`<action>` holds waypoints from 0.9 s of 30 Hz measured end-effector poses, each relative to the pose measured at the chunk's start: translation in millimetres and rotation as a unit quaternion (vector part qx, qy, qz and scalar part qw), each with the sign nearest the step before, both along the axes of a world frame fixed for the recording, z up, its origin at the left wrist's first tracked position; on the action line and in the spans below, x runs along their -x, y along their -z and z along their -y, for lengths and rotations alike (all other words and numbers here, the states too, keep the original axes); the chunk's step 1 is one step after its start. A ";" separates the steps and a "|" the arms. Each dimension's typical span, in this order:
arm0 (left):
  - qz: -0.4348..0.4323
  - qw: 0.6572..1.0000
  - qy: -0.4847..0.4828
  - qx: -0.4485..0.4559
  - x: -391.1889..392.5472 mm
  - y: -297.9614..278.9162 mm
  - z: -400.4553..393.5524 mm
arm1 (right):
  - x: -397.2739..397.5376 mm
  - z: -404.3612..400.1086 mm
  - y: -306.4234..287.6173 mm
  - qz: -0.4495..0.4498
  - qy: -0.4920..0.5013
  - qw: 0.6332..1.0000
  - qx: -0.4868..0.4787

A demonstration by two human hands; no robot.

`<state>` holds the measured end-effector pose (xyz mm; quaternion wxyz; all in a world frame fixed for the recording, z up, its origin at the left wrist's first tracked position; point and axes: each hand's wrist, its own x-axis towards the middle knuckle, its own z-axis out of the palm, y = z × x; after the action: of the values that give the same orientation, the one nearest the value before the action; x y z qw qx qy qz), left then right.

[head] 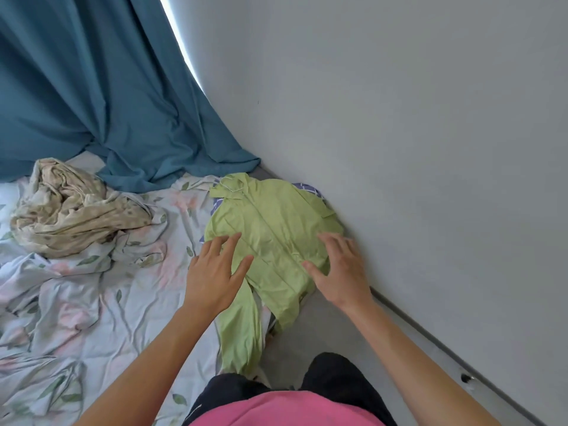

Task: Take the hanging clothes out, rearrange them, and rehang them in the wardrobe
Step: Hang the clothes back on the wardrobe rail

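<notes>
A light green shirt [270,238] lies spread face up near the bed's right edge, just right of the frame's centre, its collar toward 12 o'clock and one sleeve trailing down toward 6 o'clock over the side of the mattress. Under it, a blue-and-white checked garment [304,187] shows only at the edges, at the shirt's 1 o'clock and 9 o'clock. The left hand [215,272] is released, fingers straight and spread, over the shirt's 8 o'clock edge; whether it presses the cloth cannot be told. The right hand [338,265] is likewise released with fingers splayed, over the shirt's 4 o'clock part. The floral bedsheet [92,302] is crumpled, and a beige patterned bundle of cloth [73,210] sits at 9 o'clock, well apart from the shirt. A teal curtain [92,87] hangs at 11 o'clock, its hem resting on the bed, and a grey wall [399,118] runs along the right.
</notes>
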<state>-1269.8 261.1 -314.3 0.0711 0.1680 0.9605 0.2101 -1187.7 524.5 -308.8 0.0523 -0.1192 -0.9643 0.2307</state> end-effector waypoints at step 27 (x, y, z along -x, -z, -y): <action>0.246 0.911 -0.320 0.088 372.6 348.5 -120.4 | 536.0 -130.1 372.7 0.181 -0.315 0.929 -0.066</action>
<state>-1642.4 381.5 -662.8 0.2487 -0.2121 0.9296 0.1704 -1723.7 654.7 -681.4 -0.1908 0.1551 -0.9583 0.1458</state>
